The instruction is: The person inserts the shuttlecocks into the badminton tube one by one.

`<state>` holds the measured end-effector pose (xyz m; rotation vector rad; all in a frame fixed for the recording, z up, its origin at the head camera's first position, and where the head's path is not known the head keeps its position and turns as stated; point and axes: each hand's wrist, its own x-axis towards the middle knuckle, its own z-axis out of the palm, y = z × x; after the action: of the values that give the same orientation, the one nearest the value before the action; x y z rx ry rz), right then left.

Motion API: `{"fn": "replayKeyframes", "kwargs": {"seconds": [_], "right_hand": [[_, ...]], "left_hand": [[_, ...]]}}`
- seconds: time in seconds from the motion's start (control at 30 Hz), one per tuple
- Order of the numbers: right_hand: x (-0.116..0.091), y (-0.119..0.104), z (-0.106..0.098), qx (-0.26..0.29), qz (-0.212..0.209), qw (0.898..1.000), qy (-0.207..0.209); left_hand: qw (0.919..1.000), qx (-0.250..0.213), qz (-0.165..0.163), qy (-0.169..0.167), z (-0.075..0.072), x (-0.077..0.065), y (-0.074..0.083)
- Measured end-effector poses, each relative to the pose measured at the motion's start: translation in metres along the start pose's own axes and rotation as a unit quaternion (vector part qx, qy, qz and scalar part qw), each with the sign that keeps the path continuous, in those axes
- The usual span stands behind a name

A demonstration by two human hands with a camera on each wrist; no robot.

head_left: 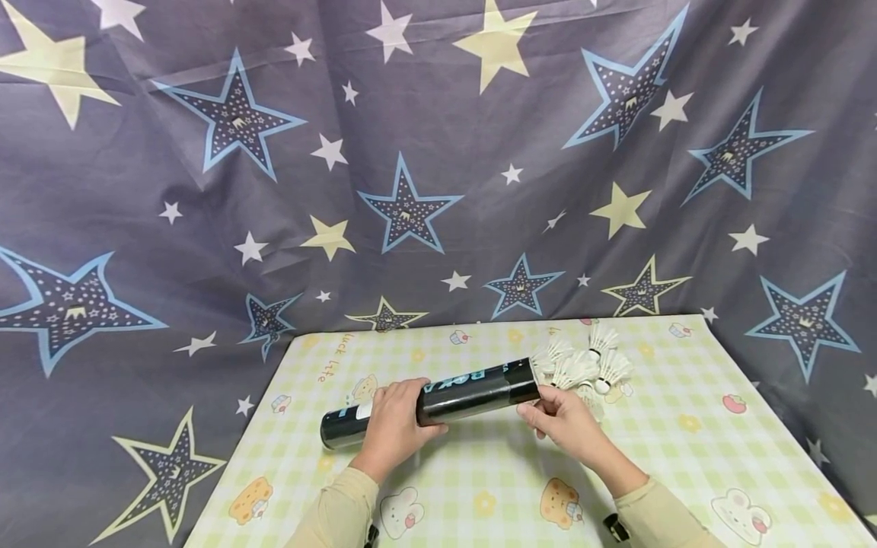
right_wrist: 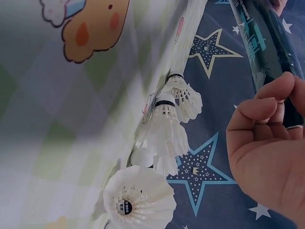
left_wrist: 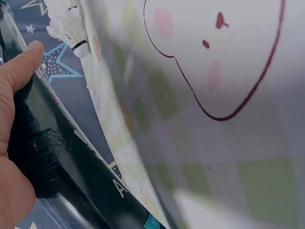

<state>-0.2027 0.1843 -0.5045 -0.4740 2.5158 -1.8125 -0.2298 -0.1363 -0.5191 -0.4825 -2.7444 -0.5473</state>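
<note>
A black shuttlecock tube (head_left: 473, 392) with blue lettering slants above the table, its right end higher. My left hand (head_left: 399, 422) grips it left of the middle; the left wrist view shows the thumb and palm of that hand (left_wrist: 16, 95) against the dark tube (left_wrist: 71, 162). At the right end, my right hand (head_left: 569, 426) holds the tube's rim with curled fingers. The right wrist view shows those fingers (right_wrist: 255, 112) bent at the tube's end (right_wrist: 271, 47). What lies inside the tube is hidden. Several white feather shuttlecocks (head_left: 575, 369) lie just behind that end.
A green-checked cloth with cartoon prints covers the table (head_left: 479, 487). Behind it hangs a grey curtain (head_left: 438, 289) with stars. In the right wrist view, a shuttlecock (right_wrist: 138, 198) lies with its feather skirt towards the camera, close to other shuttlecocks (right_wrist: 164, 129).
</note>
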Motion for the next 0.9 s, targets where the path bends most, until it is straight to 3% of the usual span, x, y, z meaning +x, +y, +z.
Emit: {"fn": "replayKeyframes", "kwargs": {"seconds": [0.3, 0.57, 0.7, 0.9], "right_hand": [[-0.006, -0.005, -0.009, -0.011, 0.014, 1.000, 0.009], [-0.012, 0.002, -0.038, -0.033, 0.030, 0.998, 0.051], [-0.014, 0.012, -0.051, -0.093, 0.073, 0.991, 0.070], [-0.020, 0.028, -0.059, -0.204, 0.117, 0.971, 0.050]], "left_hand": [[1.0000, 0.005, -0.003, -0.001, -0.001, -0.005, -0.001], [0.9999, 0.011, -0.008, -0.002, -0.001, -0.007, -0.004], [0.9999, 0.014, -0.009, -0.002, -0.001, -0.009, -0.006], [0.9999, 0.014, -0.004, -0.001, -0.002, -0.011, -0.006]]}}
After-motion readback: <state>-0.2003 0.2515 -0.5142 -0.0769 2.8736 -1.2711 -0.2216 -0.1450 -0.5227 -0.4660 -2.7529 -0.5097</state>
